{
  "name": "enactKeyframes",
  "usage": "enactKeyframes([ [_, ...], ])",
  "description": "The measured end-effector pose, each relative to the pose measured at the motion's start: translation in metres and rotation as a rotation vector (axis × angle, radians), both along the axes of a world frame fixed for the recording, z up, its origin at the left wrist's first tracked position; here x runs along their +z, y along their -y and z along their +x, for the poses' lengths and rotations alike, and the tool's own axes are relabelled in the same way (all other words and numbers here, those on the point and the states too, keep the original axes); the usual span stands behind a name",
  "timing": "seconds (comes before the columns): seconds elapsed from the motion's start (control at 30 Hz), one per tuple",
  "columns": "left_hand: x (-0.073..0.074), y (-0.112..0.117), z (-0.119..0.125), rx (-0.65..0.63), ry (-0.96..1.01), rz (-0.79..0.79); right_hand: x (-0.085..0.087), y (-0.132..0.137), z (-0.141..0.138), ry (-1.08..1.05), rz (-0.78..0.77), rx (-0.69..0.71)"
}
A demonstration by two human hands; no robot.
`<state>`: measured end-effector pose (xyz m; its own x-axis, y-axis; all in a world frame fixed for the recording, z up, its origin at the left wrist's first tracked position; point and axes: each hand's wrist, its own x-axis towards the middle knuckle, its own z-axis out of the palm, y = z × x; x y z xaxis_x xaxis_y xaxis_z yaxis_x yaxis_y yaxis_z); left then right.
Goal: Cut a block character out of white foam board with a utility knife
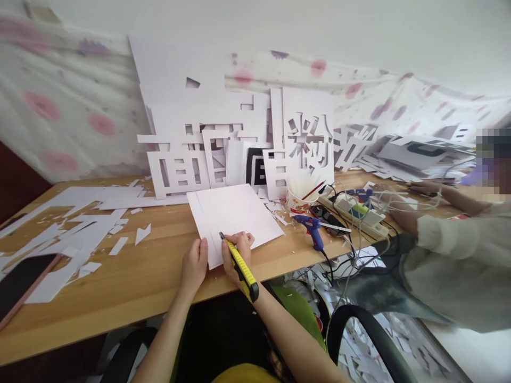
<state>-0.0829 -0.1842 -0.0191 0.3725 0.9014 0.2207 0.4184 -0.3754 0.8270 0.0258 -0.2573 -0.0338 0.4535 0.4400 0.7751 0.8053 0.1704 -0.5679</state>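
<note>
Board (241,213), thin and white, lies on the table (155,260) right in front of you, its near corner between your two hands. Your right hand (237,251) has its grip closed around a yellow-and-black utility knife (244,268); the blade end points away from you and slightly left, over the board, though I cannot tell whether it touches the surface. Your left hand (195,260) touches the board's left edge, thumb against it; how tightly that grip is closed, I cannot tell.

Beyond the board, cut-out white panels (179,111) stand upright. To its right you have a paper cup (293,204) holding pale sticks and a red pencil, with a blue glue gun (313,226) just beside it and a power strip (375,226) farther over. To your left, white offcuts (142,234) are scattered near a phone (26,282). At far right, a co-worker's pale sleeve (445,234) reaches toward the table.
</note>
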Motion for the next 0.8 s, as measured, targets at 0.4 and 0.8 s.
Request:
enactKeyframes([
  [0.4,0.007,0.017,0.014,0.043,-0.035,-0.197,0.013,0.040,0.036,-0.195,0.184,-0.108],
  [0.8,0.044,-0.027,0.021,-0.136,-0.363,0.099,0.005,0.066,0.046,-0.417,-0.176,0.018],
])
